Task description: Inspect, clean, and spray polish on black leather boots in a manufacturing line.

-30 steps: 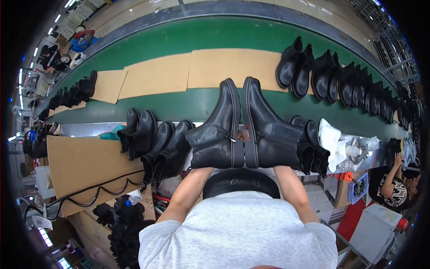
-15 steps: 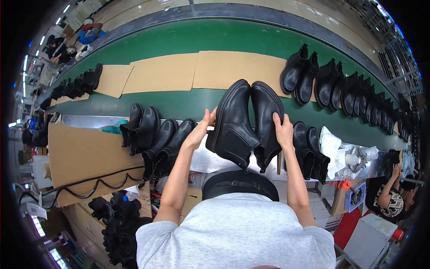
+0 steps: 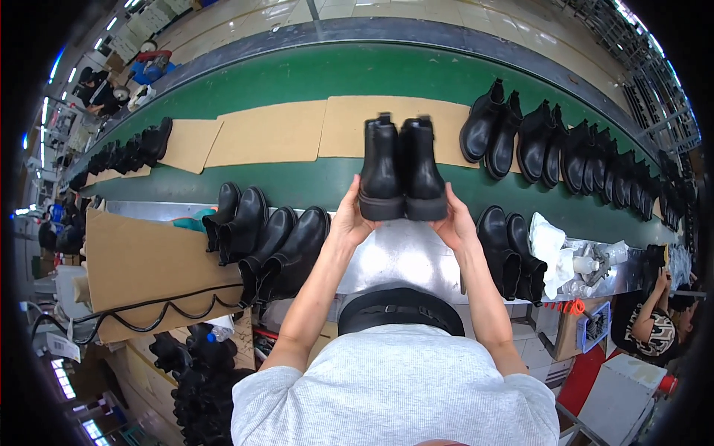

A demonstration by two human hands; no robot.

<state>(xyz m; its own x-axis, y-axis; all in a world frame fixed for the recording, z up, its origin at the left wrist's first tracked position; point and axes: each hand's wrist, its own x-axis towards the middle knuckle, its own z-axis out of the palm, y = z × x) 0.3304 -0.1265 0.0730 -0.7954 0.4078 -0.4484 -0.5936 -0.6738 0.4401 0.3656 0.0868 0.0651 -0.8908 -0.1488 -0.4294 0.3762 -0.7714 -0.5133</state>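
Note:
A pair of black ankle boots is held upright side by side, heels toward me, over the near edge of the green surface. My left hand is closed on the left ankle boot, gripping its outer side near the sole. On the other side, my right hand is closed on the right ankle boot low at the heel. Parts of my fingers are hidden beneath the soles. Beside my left hand stand two more pairs of black boots. To the right of my right arm is another black pair.
Cardboard sheets lie along the green conveyor. Rows of black boots stand on it at right and far left. A white cloth lies on the metal ledge. A cardboard panel with a coiled black cable is at left.
The two boots have turned from toes up and shafts toward me to upright, heels toward me. Both hands have shifted down to the soles, and the pair is farther out over the conveyor.

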